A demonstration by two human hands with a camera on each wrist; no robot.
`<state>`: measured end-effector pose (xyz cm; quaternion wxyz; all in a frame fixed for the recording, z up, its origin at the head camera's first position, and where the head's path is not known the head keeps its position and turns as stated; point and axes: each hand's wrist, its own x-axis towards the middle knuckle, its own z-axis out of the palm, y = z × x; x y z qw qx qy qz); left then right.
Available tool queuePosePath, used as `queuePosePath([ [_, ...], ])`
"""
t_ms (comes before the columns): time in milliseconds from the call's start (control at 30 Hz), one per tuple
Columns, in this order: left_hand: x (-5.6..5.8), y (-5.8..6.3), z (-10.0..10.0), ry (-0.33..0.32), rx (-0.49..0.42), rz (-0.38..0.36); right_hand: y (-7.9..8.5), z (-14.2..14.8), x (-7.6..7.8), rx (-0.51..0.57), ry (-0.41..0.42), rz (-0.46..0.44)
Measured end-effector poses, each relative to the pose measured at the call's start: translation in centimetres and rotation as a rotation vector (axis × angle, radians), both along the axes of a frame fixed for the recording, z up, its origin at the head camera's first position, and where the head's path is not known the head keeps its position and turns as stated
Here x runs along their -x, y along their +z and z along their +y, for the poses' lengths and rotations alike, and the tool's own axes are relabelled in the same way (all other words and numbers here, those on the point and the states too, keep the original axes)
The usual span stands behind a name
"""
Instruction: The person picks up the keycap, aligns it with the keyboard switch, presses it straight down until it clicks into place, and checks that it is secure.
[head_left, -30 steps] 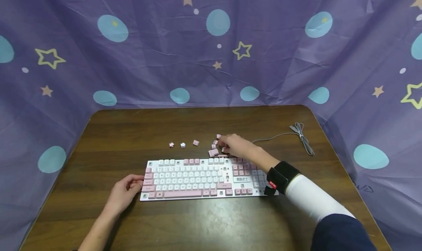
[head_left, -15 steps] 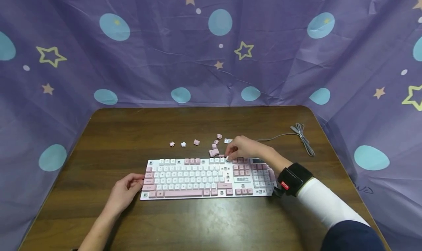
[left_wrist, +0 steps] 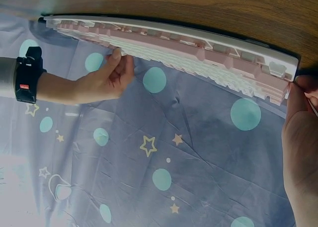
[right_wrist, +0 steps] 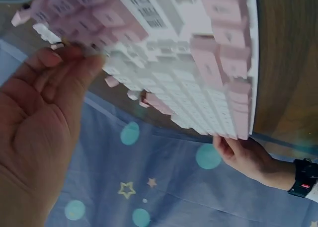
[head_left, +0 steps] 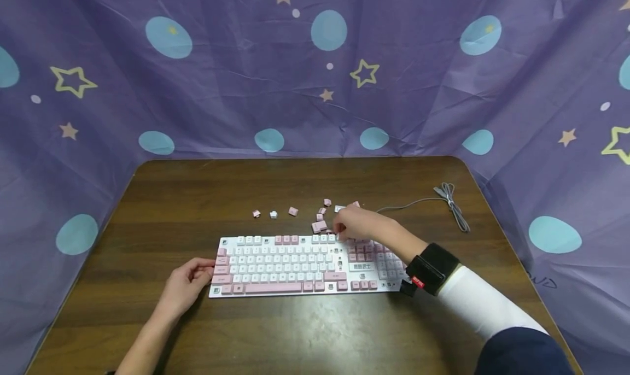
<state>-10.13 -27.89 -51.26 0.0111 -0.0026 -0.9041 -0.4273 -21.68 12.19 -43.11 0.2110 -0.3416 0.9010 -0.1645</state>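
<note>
A white and pink keyboard (head_left: 275, 268) lies on the table, with bare switches showing between some keys. My left hand (head_left: 184, 285) holds its left end between thumb and fingers; the left wrist view shows them at the corner. Over the top row, right of centre, my right hand (head_left: 361, 223) has its thumb and fingers pinched together at a small keycap, mostly hidden by the fingertips. Close behind the keyboard lie a wide pink keycap (head_left: 319, 227) and several smaller ones. Farther left are a pink keycap (head_left: 293, 211) and a white keycap (head_left: 273, 214).
The keyboard's grey cable (head_left: 413, 203) runs to a tied bundle (head_left: 453, 208) at the table's back right. A purple curtain (head_left: 221, 80) with stars and blue dots surrounds the brown wooden table (head_left: 295, 337).
My right hand has come from the loose keycaps behind the keyboard to its top row, a white keycap showing in its fingers half a second ago. My left hand stays put.
</note>
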Motion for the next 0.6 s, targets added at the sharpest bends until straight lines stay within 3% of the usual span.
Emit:
queuePosePath([
  [267,0.0,0.1,-0.1,0.000,-0.007,-0.003,0.6,-2.1,-0.9,-0.220,0.019,0.139],
  [333,0.1,0.1,-0.1,-0.006,-0.011,0.011,0.6,-2.3,-1.0,-0.223,0.004,0.157],
  [600,0.2,-0.2,-0.2,-0.019,-0.033,0.033,0.0,-1.6,-0.8,-0.067,-0.045,0.119],
])
